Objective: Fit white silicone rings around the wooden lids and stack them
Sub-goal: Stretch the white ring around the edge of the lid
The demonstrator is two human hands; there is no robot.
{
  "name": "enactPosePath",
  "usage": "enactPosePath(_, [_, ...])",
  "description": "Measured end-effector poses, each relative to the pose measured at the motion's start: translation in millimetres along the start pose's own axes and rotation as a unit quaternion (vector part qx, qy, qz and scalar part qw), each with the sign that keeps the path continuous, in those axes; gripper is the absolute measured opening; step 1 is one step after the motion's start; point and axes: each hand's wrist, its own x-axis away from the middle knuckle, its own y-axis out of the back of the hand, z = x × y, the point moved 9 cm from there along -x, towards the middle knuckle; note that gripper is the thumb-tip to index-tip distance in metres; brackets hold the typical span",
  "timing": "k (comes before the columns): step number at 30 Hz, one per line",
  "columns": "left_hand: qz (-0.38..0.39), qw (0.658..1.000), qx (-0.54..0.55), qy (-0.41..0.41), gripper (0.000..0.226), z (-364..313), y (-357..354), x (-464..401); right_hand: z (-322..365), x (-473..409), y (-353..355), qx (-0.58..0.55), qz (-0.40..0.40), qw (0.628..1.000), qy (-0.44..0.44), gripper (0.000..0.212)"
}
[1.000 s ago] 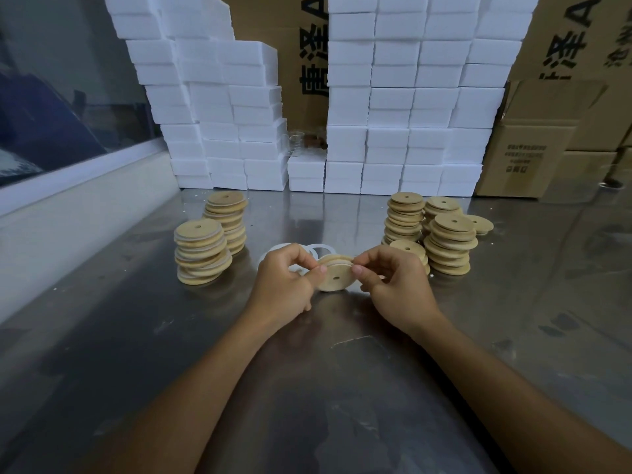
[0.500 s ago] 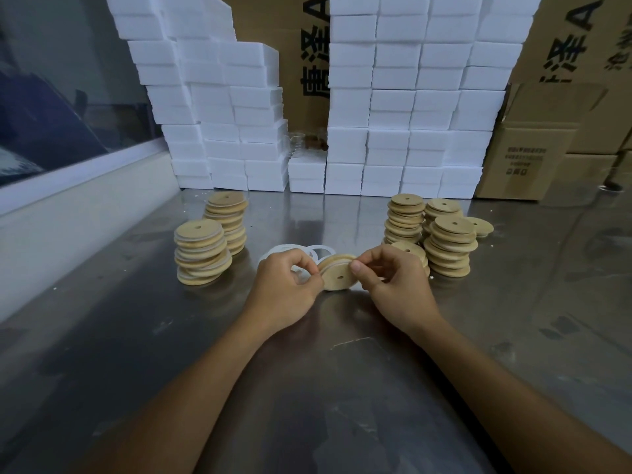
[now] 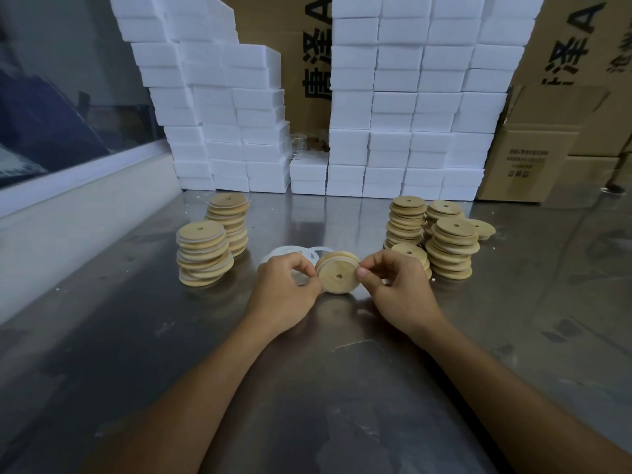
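Both hands pinch one wooden lid (image 3: 338, 273), held on edge just above the tabletop (image 3: 307, 388) near its middle. Left hand (image 3: 285, 290): thumb and curled fingers grip the lid's left rim. Right hand (image 3: 396, 289): thumb and forefinger pinch the right rim. A thin pale line shows along the lid's lower edge, probably the white silicone ring (image 3: 338, 291) being worked on (too fine to say how far round it sits).

Step in hand, by my reading: seating the ring round this lid. The next move calls for turning the disc between the fingers and pressing the ring evenly into place all the way round, then laying the lid flat on a stack.

Lid: flat round disc of pale, smooth wood with a small hole through the centre and a stepped edge. Loose rings (image 3: 290, 252): thin, white, floppy-looking hoops lying overlapped on the tabletop just behind the left hand.

Towards the left edge stand two leaning lid stacks (image 3: 203, 254) with white showing between discs, so probably finished ones. Towards the right edge stand several plainer stacks (image 3: 451, 248), likely unfitted stock, with a short pile just behind the right hand.

Tabletop: dull, scuffed metal, faintly reflective. Along its far edge: walls of white foam blocks (image 3: 410, 107); cardboard cartons (image 3: 533, 159) at the far right corner.
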Motion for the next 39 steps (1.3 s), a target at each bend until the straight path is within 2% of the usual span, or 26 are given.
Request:
enactPosePath(4, [-0.011,0.998,-0.003,-0.07,0.018,-15.1,2.1,2.3,7.5,2.6,0.5,0.006,0.0,1.0,0.021,0.008])
enactPosePath(8, [-0.035,0.995,-0.016,-0.094,0.018,-20.6,6.3,1.2,15.0,5.0,-0.4,0.021,0.0,0.999,0.045,0.014])
enactPosePath(14, [-0.004,0.999,-0.01,-0.036,0.017,-9.8,2.6,-0.6,10.7,4.2,-0.8,-0.002,-0.002,1.0,0.024,0.003])
enactPosePath(18, [0.008,0.999,-0.039,-0.014,0.014,-4.1,1.5,-1.4,3.3,3.1,-2.5,-0.011,0.01,1.0,-0.013,0.01])
enactPosePath(24, [0.018,0.998,-0.065,0.01,0.013,1.5,1.5,-1.7,-1.8,4.4,-7.2,-0.01,0.035,0.999,-0.035,0.008])
enactPosePath(29, [0.008,0.996,0.05,0.072,0.011,0.7,7.9,-3.3,-2.6,3.9,-4.8,-0.023,0.013,0.999,-0.035,0.012])
enactPosePath(32, [-0.04,0.979,0.154,0.13,0.009,6.8,24.7,-5.5,-3.4,4.5,-6.4,-0.021,0.018,0.999,-0.036,0.012])
enactPosePath(36, [-0.141,0.908,0.341,0.198,0.012,23.3,55.5,-9.7,-3.5,4.2,-8.3,-0.02,0.023,0.999,-0.036,0.011])
enactPosePath(39, [-0.183,0.857,0.426,0.226,0.007,37.1,72.0,-14.1,-2.5,4.7,-8.5,-0.009,0.026,0.999,-0.032,0.011])
